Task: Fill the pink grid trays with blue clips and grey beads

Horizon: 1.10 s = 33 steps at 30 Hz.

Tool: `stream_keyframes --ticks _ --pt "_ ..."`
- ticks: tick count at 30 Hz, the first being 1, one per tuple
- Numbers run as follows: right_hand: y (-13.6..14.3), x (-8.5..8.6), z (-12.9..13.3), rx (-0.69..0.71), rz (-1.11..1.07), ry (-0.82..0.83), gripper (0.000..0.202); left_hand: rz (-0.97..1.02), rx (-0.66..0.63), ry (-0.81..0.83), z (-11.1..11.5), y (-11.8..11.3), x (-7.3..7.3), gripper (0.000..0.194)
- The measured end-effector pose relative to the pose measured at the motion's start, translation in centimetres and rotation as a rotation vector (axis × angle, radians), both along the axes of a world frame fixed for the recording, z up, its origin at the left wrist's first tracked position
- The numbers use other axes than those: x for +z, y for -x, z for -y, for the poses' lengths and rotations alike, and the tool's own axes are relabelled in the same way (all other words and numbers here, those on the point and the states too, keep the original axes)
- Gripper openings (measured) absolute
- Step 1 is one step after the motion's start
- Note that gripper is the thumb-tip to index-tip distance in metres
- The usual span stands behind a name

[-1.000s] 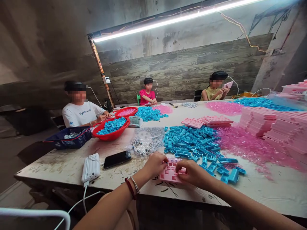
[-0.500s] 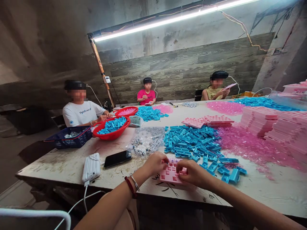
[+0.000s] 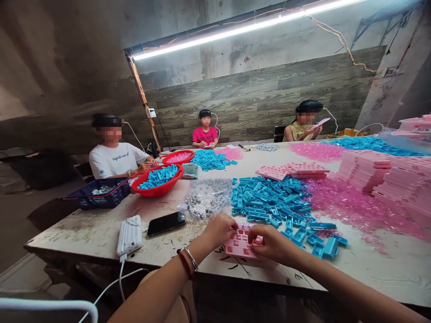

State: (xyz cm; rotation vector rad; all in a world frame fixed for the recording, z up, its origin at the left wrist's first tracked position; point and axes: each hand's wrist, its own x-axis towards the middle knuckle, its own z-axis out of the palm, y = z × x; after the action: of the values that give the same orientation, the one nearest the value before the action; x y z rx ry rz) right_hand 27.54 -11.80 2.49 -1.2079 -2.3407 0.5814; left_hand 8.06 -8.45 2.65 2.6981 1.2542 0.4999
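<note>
A pink plastic tray with rows of square holes lies flat near the table's front edge, with small clear pieces along its far row. My left hand is closed over the tray's left side, fingers curled down onto its far left part. From the right, my right hand reaches over the tray with thumb and fingers pinched above the holes. What either hand has between its fingertips is too small or hidden. Just beyond the tray spreads a pile of blue plastic pieces.
Right are clear pink pieces and stacked pink trays. Left are a bag of small grey pieces, a phone, a white power bank, a red basin and a dark blue basket. Three people sit across the table.
Both hands stay at the pink tray with hardly any change in their grip. The whole view has shifted very slightly. The person in pink has lowered a hand.
</note>
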Motion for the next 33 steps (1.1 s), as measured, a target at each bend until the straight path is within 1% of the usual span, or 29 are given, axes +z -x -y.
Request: stream_keyframes --ticks 6,10,18,26,33 --pt "-0.03 -0.26 -0.08 0.021 -0.017 -0.021 0.019 0.055 -0.006 0.057 -0.29 0.28 -0.35 0.015" --pt "-0.14 -0.20 0.01 0.028 -0.024 -0.016 0.020 0.089 -0.009 0.054 -0.37 0.40 -0.67 0.014" --pt "-0.18 0.14 0.02 0.008 -0.002 -0.024 0.018 0.091 0.029 0.082 -0.45 0.27 -0.45 0.011" --pt "-0.15 0.35 0.08 0.021 0.013 -0.026 0.011 0.041 -0.033 0.031 -0.52 0.32 -0.20 0.008" --pt "-0.23 0.08 -0.15 0.037 0.030 -0.033 0.008 0.046 -0.060 0.058 -0.66 0.41 -0.30 0.009"
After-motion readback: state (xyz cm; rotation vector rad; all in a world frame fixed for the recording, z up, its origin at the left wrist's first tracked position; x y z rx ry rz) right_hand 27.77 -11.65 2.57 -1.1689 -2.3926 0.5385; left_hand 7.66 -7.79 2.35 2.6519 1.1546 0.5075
